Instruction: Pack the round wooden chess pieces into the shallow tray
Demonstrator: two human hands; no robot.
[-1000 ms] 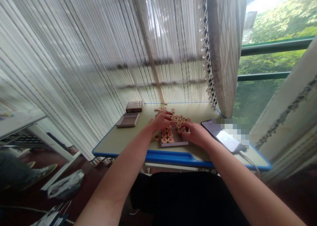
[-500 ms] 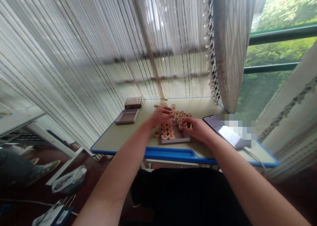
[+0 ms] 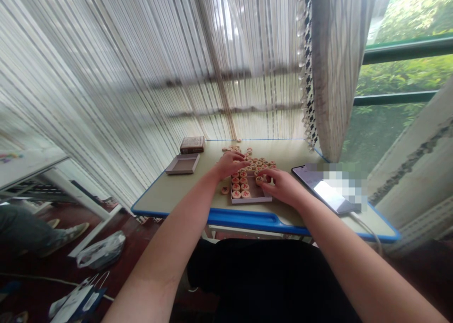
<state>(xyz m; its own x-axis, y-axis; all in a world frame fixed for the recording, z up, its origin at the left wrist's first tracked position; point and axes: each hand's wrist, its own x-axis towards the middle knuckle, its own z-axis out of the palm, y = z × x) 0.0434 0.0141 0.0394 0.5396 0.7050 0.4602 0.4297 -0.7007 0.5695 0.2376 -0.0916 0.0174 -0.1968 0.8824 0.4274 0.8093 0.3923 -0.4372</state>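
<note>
A shallow grey tray [image 3: 262, 199] lies near the front edge of the small blue-rimmed table [image 3: 170, 198]. Rows of round wooden chess pieces [image 3: 240, 191] with red marks sit in its left half. More loose pieces [image 3: 260, 163] are scattered on the table behind it. My left hand [image 3: 229, 164] rests over the loose pieces at the tray's far left corner, fingers curled down. My right hand [image 3: 283, 185] sits over the tray's right side, its fingertips pinched on a chess piece [image 3: 260, 179].
An empty grey box lid [image 3: 182, 164] and a brown box [image 3: 192, 144] lie at the table's back left. A phone [image 3: 327, 189] with a cable lies at the right. Striped curtains hang close behind. Bags [image 3: 101, 250] and another person's leg and shoe [image 3: 42, 231] are on the floor at left.
My right hand has drawn slightly back along the tray's right side with a piece in its fingertips. The left hand stays over the loose pieces. The view has shifted a little.
</note>
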